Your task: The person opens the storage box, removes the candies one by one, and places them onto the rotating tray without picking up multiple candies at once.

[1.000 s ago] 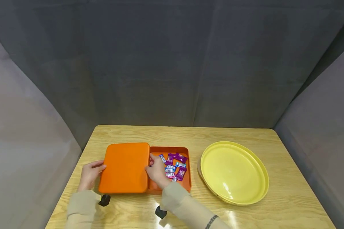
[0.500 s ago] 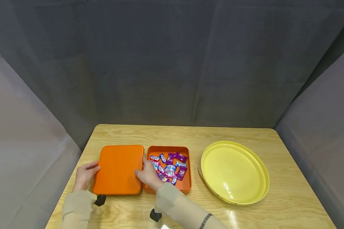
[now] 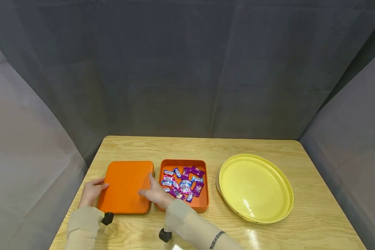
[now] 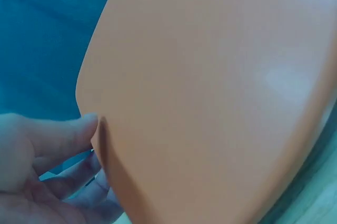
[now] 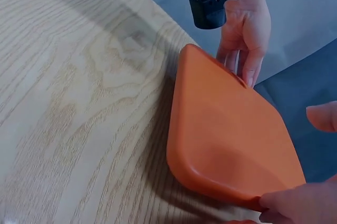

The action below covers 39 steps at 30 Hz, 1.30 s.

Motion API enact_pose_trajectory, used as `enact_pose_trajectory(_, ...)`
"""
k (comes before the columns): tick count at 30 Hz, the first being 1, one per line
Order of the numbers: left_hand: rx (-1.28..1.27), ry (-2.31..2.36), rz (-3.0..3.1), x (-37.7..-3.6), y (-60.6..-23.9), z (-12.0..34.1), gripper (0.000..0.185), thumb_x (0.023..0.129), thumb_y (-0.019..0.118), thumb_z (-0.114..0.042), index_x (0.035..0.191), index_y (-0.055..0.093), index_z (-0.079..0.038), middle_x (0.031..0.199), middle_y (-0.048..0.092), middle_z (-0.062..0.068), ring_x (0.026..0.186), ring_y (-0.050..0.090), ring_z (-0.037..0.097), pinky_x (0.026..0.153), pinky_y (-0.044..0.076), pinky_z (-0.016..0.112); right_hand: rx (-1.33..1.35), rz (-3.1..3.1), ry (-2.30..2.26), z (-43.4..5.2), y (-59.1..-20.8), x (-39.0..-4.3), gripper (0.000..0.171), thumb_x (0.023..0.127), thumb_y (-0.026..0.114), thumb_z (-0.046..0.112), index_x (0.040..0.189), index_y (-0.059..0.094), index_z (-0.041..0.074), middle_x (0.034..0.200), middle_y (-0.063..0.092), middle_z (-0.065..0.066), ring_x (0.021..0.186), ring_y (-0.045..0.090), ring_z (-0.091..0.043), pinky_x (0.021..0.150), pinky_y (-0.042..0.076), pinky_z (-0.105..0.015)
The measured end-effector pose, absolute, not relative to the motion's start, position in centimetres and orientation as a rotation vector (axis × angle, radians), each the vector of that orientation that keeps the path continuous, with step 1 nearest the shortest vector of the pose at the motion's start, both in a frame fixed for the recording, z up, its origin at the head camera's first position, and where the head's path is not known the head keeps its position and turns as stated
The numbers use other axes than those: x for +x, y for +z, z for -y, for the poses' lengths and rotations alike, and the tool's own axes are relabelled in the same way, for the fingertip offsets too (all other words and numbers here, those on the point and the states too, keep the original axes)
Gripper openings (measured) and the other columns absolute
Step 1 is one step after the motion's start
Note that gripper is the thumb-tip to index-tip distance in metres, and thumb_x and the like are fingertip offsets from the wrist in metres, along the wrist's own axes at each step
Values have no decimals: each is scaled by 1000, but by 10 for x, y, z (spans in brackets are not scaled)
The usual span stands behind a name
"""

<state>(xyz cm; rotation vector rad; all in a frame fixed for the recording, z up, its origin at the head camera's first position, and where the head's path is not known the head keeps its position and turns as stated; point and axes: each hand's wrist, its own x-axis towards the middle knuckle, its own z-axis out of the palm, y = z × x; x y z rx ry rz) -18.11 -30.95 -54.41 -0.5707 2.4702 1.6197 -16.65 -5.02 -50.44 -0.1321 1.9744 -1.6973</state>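
The orange lid [image 3: 125,187] lies low at the table's left, beside an orange box [image 3: 200,209] with several small wrapped candies [image 3: 185,184]. My left hand [image 3: 91,193] holds the lid's left edge, its thumb [image 4: 87,125] against the rim and the other fingers beneath. At the opposite edge, my right hand [image 3: 158,195] touches the rim with its fingers [image 5: 279,201], while its thumb [image 5: 322,117] stands away from the lid in the right wrist view. Whether the lid's whole underside meets the table cannot be told.
A round yellow tray [image 3: 253,187] stands on the right of the wooden table [image 3: 318,205]. Grey cloth [image 3: 175,86] hangs behind the table and along both sides. A dark camera [image 5: 208,10] hangs at the left wrist.
The lid has moved left and lower, from over part of the box to beside it, with both hands following. More candies have come into sight; the right thumb now stands off the lid.
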Motion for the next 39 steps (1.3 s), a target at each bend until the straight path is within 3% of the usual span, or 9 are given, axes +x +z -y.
enact_pose_trajectory(7,-537,1571,-2448,-183,-549,308,53,91,55,-11,134,35,13,128,41,35,109,48,42,93,41,46,-101,-1941,-1675,58,-512,-167,86,85,63,14,148,5,9,152,4,-14,138,3,-32,108,12,-50)
enact_pose_trajectory(8,-529,1563,-2446,-183,-548,306,51,92,52,-8,134,34,14,131,37,36,116,41,46,95,37,51,-94,-1943,-1677,59,-513,-167,86,85,63,13,148,5,8,152,3,-15,138,2,-32,109,11,-50)
enact_pose_trajectory(22,-531,1552,-2403,-185,-551,295,58,90,50,-6,135,23,18,134,28,38,120,34,47,99,31,53,-3,-1870,-1678,70,-521,-172,99,80,67,8,147,-6,10,148,-22,-19,136,-12,-37,108,7,-53)
enact_pose_trajectory(39,-559,1462,-2477,-186,-554,283,57,87,51,-2,134,27,19,134,30,38,120,34,48,99,31,53,91,-1979,-1578,78,-534,-179,97,81,67,12,147,-4,8,148,-17,-23,136,-8,-38,108,11,-53)
